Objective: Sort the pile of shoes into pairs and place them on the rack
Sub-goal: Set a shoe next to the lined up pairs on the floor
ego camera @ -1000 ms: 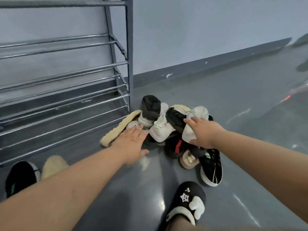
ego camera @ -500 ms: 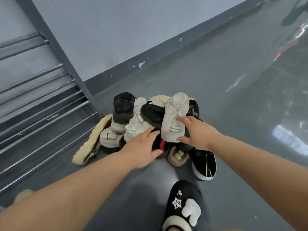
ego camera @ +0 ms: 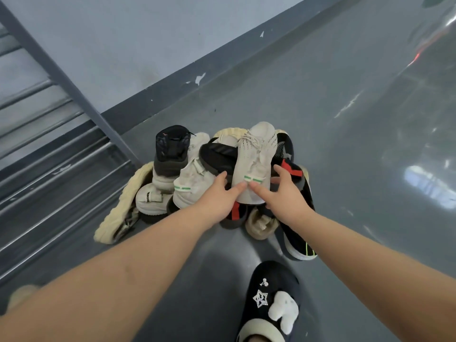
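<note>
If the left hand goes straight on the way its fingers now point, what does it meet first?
Most likely the beige knit sneaker: the left hand already reaches its heel with the fingertips. Depth is unclear.

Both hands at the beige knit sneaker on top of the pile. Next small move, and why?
Probably close both hands on the beige knit sneaker and lift it clear. It lies topmost, fingers already at its heel, and a matching green-tabbed sneaker sits beside it.
</note>
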